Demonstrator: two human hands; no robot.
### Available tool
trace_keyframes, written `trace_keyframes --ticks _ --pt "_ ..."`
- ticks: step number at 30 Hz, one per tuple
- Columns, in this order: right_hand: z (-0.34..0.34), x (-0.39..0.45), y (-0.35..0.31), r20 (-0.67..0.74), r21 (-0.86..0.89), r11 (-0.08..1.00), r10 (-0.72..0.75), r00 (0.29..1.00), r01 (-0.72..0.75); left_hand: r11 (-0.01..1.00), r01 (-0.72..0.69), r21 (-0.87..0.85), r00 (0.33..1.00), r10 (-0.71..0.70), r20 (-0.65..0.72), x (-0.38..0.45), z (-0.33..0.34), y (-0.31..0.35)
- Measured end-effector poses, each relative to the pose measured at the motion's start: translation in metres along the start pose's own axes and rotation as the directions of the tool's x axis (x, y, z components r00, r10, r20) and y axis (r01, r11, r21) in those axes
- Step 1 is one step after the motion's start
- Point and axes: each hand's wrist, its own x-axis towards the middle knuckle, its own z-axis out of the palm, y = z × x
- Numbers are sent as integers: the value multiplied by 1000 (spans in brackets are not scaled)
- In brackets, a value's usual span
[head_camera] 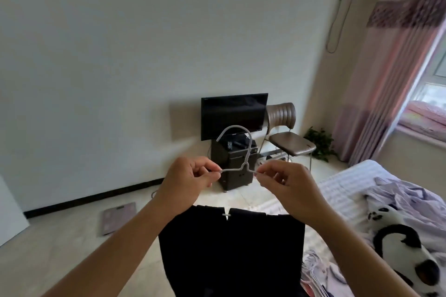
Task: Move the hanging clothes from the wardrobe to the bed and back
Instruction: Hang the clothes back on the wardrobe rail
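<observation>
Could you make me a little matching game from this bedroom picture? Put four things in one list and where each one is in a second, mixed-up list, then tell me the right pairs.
Things:
1. hanger
2. black garment
3. chair
4. scale

Places:
A. flat on the floor, left of the arms
B. beside the television, by the far wall
C. pinched at its shoulders by the left hand and right hand
D. hanging below the hands

Pairs: 1-C, 2-D, 3-B, 4-A

Black garment (231, 248) under grey hanger (237, 149)
</observation>
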Motion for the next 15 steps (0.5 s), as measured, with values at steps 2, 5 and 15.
trace_keyframes --ticks 2,5,15 --pt "11 2 -15 48 39 998 -45 998 43 998 42 44 997 -39 -69 -20 -19 5" --pt "29 4 -38 103 86 991 -110 989 102 991 88 96 987 -74 -143 -47 -48 11" --pt "96 1 -129 255 231 952 -260 932 202 971 203 128 905 -136 -404 -145 -142 32"
